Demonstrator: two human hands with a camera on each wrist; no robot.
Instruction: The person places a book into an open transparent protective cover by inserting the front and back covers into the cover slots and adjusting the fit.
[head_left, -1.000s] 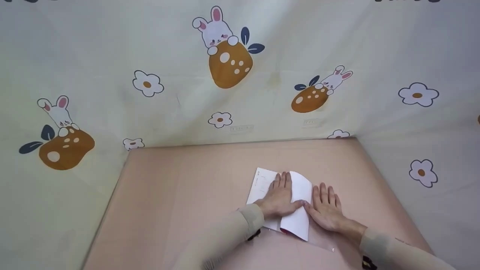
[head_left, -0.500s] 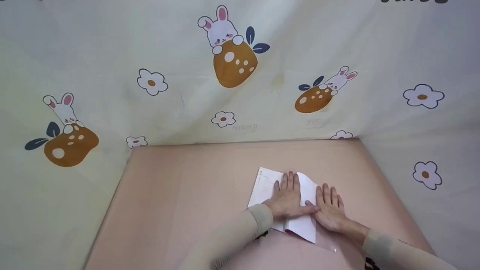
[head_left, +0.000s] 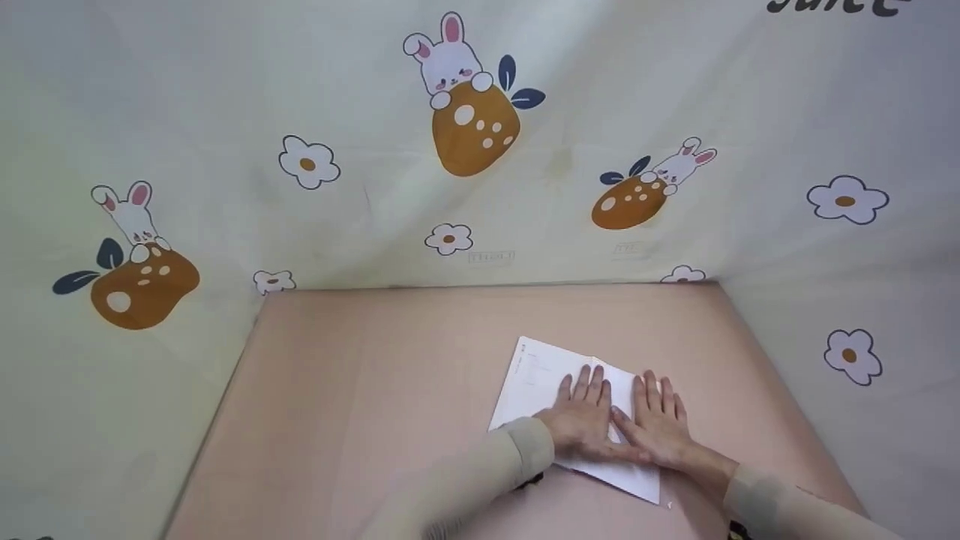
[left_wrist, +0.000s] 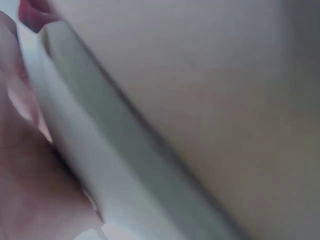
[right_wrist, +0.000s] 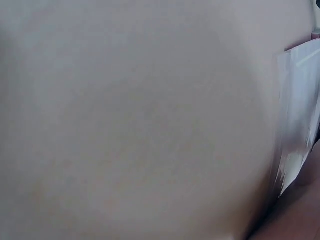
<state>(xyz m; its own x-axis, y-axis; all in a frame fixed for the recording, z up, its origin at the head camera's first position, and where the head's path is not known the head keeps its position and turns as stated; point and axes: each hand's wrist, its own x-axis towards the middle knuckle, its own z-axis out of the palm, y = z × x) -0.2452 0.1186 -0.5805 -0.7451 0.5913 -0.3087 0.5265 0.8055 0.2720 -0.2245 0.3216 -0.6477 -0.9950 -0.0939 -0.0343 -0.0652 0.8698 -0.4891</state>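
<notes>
An open book (head_left: pixel 517 390) with white pages lies on the pink tabletop in the head view. My left hand (head_left: pixel 581 424) rests on it near the fold, fingers straight and pointing away. My right hand (head_left: pixel 661 427) presses on the right page's outer edge, also with straight fingers. The two thumbs lie close together over the right page. In the left wrist view the thick page edge (left_wrist: pixel 115 130) runs beside my left hand (left_wrist: pixel 35 175). Clear plastic (right_wrist: pixel 297 100) shows beside part of my right hand (right_wrist: pixel 295 215) in the right wrist view.
The pink tabletop (head_left: pixel 360 390) spreads around the book. Pale cloth walls (head_left: pixel 360 217) printed with rabbits and flowers stand at the back and both sides. A small clear corner (head_left: pixel 670 505) pokes out past the book's near right corner.
The curved right page has been flattened outward to the right, covering the clear plastic sheet that showed there. My left hand has slid right and nearer; the right hand has barely moved.
</notes>
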